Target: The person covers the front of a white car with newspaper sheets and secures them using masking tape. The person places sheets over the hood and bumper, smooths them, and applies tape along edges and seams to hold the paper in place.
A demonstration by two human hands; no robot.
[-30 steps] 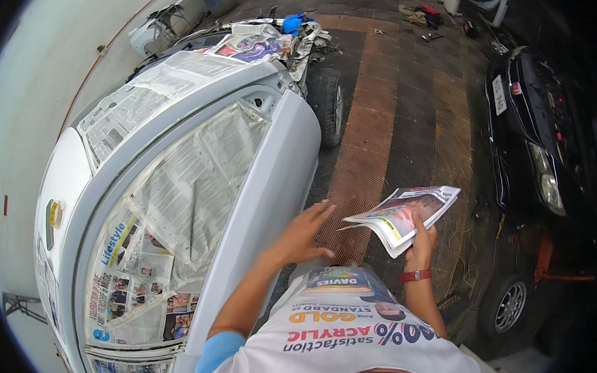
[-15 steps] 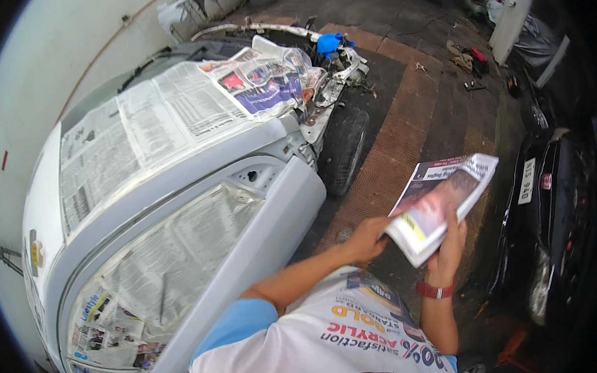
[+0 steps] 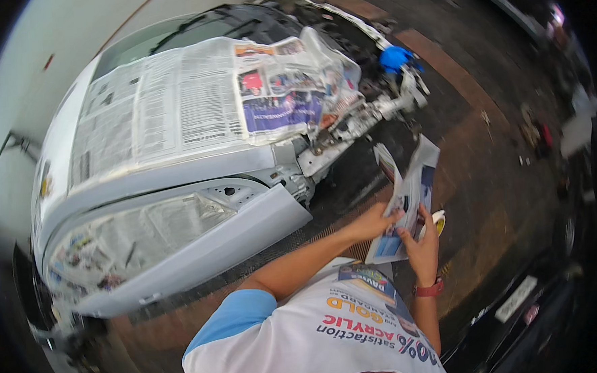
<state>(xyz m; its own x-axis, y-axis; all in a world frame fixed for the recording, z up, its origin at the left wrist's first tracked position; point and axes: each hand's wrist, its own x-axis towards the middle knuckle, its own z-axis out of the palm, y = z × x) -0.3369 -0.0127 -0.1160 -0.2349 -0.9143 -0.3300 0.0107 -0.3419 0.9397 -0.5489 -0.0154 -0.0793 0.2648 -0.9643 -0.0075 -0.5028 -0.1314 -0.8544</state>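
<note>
A loosely folded newspaper [image 3: 416, 184] is held up in front of my chest, its far sheets parting at the top. My left hand [image 3: 376, 221] grips its left side, fingers curled onto the pages. Against the right side my right hand [image 3: 420, 246] is closed on the paper, with a red band at the wrist. A small white and yellow patch shows beside the right fingers; whether it belongs to the newspaper I cannot tell.
To the left stands a pale grey car [image 3: 203, 170] with a stripped front and newspaper sheets [image 3: 206, 97] over its upper surface. Its open door [image 3: 247, 246] has a papered window. A blue wad [image 3: 396, 60] sits on exposed front parts. A dark car [image 3: 502, 331] stands lower right.
The newspaper has gone from a compact folded bundle to a more upright one with sheets parting. Both hands have shifted their grip closer together. The view has turned, moving the car's front rightward.
</note>
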